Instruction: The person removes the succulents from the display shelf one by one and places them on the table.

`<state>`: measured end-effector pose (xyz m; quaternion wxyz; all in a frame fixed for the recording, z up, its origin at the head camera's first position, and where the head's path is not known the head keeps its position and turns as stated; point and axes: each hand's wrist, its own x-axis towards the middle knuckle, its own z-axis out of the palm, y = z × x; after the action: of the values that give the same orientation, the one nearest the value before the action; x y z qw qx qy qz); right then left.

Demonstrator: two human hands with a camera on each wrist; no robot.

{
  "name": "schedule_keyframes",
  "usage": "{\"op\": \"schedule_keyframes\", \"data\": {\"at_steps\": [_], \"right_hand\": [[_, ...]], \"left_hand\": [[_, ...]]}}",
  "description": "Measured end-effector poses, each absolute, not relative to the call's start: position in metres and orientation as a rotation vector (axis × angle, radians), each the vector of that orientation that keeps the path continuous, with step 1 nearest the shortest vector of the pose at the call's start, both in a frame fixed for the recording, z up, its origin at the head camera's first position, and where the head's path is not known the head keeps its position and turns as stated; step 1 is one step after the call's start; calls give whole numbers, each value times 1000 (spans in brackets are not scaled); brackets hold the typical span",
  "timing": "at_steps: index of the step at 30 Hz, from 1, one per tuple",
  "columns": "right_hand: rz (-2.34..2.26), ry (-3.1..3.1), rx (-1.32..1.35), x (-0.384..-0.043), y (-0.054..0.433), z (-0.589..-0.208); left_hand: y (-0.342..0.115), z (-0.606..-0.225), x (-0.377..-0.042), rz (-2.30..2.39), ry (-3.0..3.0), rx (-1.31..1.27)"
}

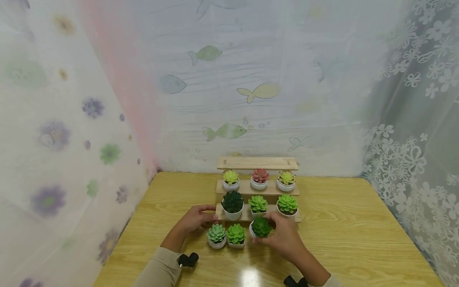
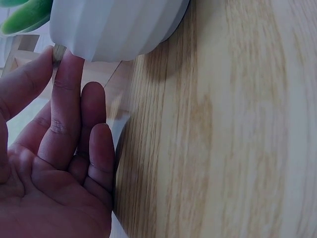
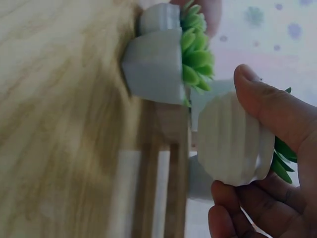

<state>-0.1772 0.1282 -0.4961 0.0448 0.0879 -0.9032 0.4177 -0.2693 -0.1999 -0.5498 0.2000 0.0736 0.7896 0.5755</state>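
My right hand (image 1: 285, 237) holds a dark green succulent (image 1: 261, 227) in a white ribbed pot (image 3: 235, 141), tilted in front of the lower step of a wooden tiered shelf (image 1: 247, 214). The thumb and fingers grip opposite sides of that pot, raised off the table. At the shelf's left end, my left hand (image 1: 193, 219) pinches the edge of the lower board (image 2: 59, 52) between thumb and index finger. Two potted succulents, one pale green (image 1: 216, 234) and one bright green (image 1: 236, 234), stand on the table between the hands.
On the lower step stand a dark succulent (image 1: 233, 202) and two bright green ones (image 1: 258, 203). The middle step bears a red succulent (image 1: 260, 175) between two yellow-green ones (image 1: 231, 177). Behind the top board (image 1: 256, 163) hangs a fish-print curtain (image 1: 305, 131).
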Motion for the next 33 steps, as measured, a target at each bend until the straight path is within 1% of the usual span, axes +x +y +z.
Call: {"op": "schedule_keyframes", "data": {"at_steps": [14, 33], "right_hand": [[1221, -2898, 312, -177, 126, -520], [1176, -2909, 342, -182, 124, -534]], "left_hand": [[-201, -547, -263, 1597, 2215, 174], [-198, -546, -268, 1591, 2228, 154]]}}
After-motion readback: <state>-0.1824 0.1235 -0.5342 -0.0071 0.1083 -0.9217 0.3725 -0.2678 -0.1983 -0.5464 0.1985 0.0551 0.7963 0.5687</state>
